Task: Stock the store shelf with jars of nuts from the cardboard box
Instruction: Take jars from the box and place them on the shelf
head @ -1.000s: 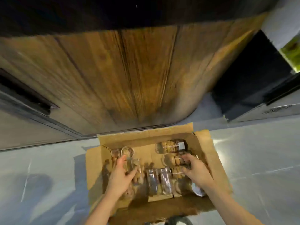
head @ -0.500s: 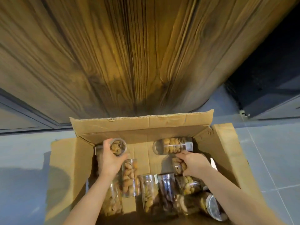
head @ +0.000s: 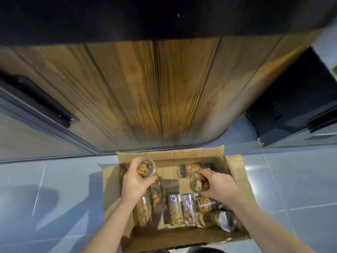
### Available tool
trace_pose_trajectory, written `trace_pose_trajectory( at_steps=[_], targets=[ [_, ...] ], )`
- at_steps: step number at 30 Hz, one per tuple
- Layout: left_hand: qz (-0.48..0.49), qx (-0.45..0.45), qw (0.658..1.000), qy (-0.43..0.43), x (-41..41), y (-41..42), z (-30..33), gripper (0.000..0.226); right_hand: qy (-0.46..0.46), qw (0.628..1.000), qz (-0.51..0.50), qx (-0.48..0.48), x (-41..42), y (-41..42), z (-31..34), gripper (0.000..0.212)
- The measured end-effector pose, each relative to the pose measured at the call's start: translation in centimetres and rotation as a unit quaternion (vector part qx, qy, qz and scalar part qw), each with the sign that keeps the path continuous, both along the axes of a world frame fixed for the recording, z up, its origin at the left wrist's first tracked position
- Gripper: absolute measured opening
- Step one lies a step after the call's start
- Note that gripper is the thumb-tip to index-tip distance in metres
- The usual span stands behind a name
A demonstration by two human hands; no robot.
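My left hand (head: 135,183) grips a nut jar (head: 145,168) at ten o'clock in the cardboard box (head: 235,172); my right hand (head: 218,186) clasps another jar (head: 197,183) at two.

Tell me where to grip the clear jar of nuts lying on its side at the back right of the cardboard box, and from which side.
Grip the clear plastic jar of nuts around the middle of its round body, coming from above. It lies on its side along the brown cardboard box's back wall, so its ends are awkward to reach. The right hand beside it already holds another jar.
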State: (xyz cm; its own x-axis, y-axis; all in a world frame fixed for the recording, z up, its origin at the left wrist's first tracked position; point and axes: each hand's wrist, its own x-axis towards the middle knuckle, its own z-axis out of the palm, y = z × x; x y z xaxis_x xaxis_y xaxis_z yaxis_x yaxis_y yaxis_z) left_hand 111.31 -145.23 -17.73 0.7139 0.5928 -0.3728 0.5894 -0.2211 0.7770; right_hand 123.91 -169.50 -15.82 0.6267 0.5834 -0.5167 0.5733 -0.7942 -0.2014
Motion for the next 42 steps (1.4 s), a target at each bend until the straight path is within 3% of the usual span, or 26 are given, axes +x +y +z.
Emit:
trace_pose_trajectory(
  at_steps=[6, 12, 16, 25, 35, 42],
  targets=[
    [-0.009, -0.019, 0.999, -0.025, -0.8, -0.6, 17.6, 0.066, 0.008, 0.999, -0.019, 0.037, -0.6, 1.2, 17.8, 0.072],
    [0.049, -0.059, 0.996, -0.042, -7.2, -2.0, 37.2, 0.076, 0.033, 0.998, 0.01, 0.06, -3.9, 1.7, 37.2, 0.072],
    [0.058, -0.031, 0.997, -0.043, -12.8, -2.1, 46.2, 0.063, 0.042, 0.995, 0.027, 0.09, -7.4, 3.4, 45.6, 0.072],
    [0.06, 0.048, 0.996, -0.04, -24.0, 6.0, 54.4, 0.06, 0.079, 0.978, 0.108, 0.159, -17.7, 13.2, 52.8, 0.073],
    [0.087, 0.069, 0.989, -0.101, -37.3, 22.8, 61.5, 0.062, 0.064, 0.965, 0.1, 0.236, -30.4, 29.9, 58.2, 0.071],
    [0.104, 0.102, 0.981, -0.128, -38.6, 32.8, 65.1, 0.057, 0.066, 0.945, 0.11, 0.302, -31.4, 40.0, 62.9, 0.071]
  ],
)
